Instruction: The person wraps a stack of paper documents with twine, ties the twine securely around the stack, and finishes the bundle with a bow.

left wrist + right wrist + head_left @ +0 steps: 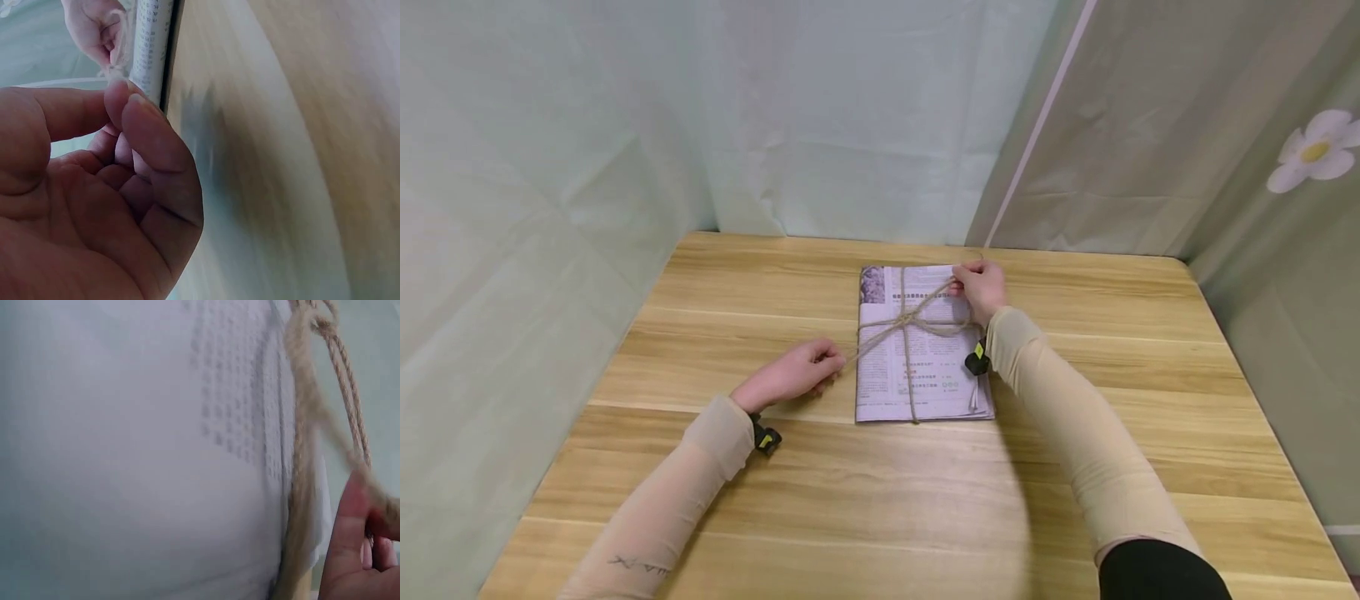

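A folded stack of newspaper (880, 387) lies flat on the table, tied crosswise with brown twine (907, 358). The twine meets in a knot near the middle, with a loop lying to the right of it. At the left edge of the stack, my left hand (793, 371) pinches a twine end between thumb and forefinger, as the left wrist view also shows. My right hand (985, 287), above the stack's upper right corner, pinches another strand. Twine (340, 434) runs taut to the right fingers (347, 544) in the right wrist view. Both strands stretch away from the knot in opposite directions.
The stack rests toward the back of a wood-grain table (880, 508). Behind it and along both sides hangs a pale curtain (865, 125), with a white flower (1315, 152) printed at right. Black wrist straps (766, 437) sit on both wrists.
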### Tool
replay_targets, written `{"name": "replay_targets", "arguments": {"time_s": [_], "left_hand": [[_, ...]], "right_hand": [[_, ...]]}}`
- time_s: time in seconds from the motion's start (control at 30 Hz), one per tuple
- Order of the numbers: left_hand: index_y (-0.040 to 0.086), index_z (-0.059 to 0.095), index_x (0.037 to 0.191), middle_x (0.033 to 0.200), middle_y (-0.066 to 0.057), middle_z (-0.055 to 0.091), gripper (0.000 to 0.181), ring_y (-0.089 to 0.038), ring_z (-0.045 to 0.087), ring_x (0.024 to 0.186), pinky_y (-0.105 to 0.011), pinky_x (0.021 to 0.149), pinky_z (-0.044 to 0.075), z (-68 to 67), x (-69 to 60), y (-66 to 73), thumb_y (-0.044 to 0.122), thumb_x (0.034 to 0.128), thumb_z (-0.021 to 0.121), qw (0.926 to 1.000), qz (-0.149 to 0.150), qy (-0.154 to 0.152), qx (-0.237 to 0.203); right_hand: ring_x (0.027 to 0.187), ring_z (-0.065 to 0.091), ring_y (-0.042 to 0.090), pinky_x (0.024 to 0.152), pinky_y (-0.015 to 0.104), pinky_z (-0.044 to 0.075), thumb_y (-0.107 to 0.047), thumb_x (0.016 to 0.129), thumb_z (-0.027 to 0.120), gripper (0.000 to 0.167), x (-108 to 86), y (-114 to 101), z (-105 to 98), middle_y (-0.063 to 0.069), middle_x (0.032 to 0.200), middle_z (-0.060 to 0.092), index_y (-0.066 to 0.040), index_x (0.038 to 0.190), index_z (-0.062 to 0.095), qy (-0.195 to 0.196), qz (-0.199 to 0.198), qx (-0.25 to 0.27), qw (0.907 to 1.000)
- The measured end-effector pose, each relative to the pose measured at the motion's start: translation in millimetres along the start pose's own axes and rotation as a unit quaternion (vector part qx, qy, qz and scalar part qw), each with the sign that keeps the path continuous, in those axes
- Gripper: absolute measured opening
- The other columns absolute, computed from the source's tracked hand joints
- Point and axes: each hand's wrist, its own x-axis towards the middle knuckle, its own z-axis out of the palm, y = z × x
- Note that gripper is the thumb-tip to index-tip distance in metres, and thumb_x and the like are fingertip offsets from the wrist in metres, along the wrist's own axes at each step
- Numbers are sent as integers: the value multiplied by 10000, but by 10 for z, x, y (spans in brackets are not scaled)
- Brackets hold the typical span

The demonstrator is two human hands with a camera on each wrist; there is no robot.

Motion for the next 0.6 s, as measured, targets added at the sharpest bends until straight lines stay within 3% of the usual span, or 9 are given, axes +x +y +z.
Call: {"name": "replay_targets", "arguments": {"time_s": [0.2,0.4,0.6], "left_hand": [[29,605,1026,742,-73,568,239,-175,508,598,-303,545,440,-13,-20,-3,245,1090,523,9998,45,54,160],[51,607,1022,712,-56,560,228,-172,499,583,-315,553,439,-16,-42,-38,252,1089,523,9993,90,169,331],[50,601,1020,738,-86,574,216,-181,498,598,-318,561,440,-29,-63,-44,237,1091,519,9994,70,115,316]], "right_hand": [[589,620,84,593,198,564,21,988,628,136,52,12,-81,105,871,595,53,1098,555,240,22,225,9995],[587,612,98,573,209,560,11,991,630,109,26,25,-132,122,883,588,-7,990,522,407,170,184,9989],[562,586,109,520,208,534,58,976,616,167,25,44,-148,129,865,565,-23,934,476,554,69,386,9977]]}}
